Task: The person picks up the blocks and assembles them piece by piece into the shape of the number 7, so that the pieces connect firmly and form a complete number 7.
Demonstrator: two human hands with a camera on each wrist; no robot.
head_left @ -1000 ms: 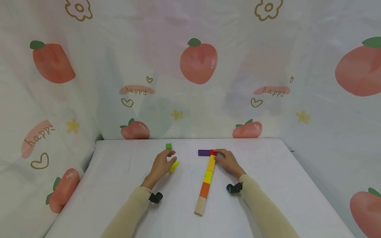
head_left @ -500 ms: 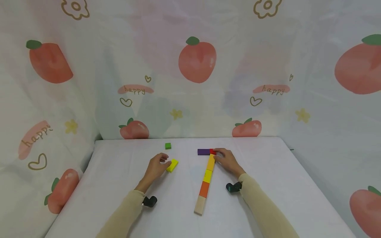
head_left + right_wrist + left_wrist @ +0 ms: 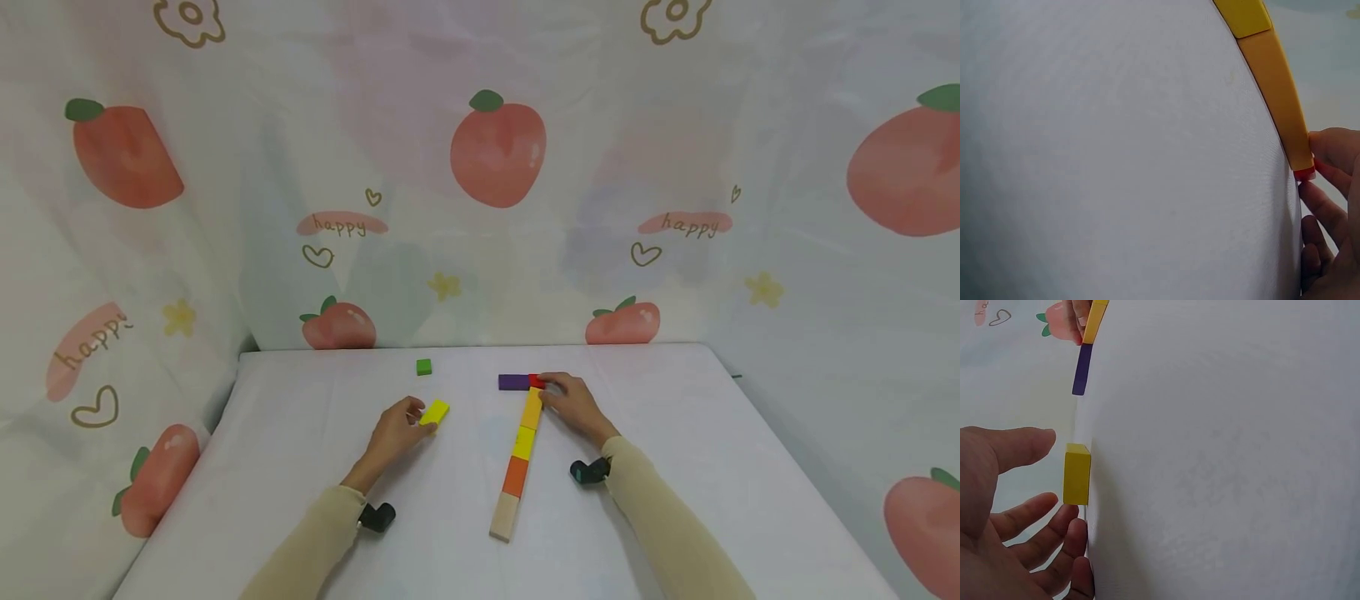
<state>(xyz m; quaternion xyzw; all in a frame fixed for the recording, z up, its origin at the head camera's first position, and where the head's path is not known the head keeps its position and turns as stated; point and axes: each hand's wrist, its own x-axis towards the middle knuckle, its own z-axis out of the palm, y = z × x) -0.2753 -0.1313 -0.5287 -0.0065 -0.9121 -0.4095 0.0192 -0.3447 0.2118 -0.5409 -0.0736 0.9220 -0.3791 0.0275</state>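
My left hand [image 3: 393,433] is beside a loose yellow block [image 3: 435,413], its thumb and fingers spread around the block. In the left wrist view a gap shows between the thumb and the yellow block [image 3: 1077,477]; the fingers lie close to its lower end. My right hand [image 3: 573,407] pinches a small red block [image 3: 536,381], which the fingertips partly cover. That red block [image 3: 1304,174] shows at the end of a yellow-orange block [image 3: 1277,94] in the right wrist view. A purple block [image 3: 513,382] lies against the red one's left side.
From the red block a row runs toward me: yellow-orange [image 3: 531,410], a yellow block [image 3: 523,444], an orange block [image 3: 515,477] and a plain wooden block [image 3: 505,517]. A green cube [image 3: 423,367] lies near the back edge of the white-covered table [image 3: 645,542]. Printed curtains stand behind.
The left hand has drawn back from near the green cube, leftward and nearer to me, around the yellow block. The yellow block has tipped to show a broader face. The right hand stays put.
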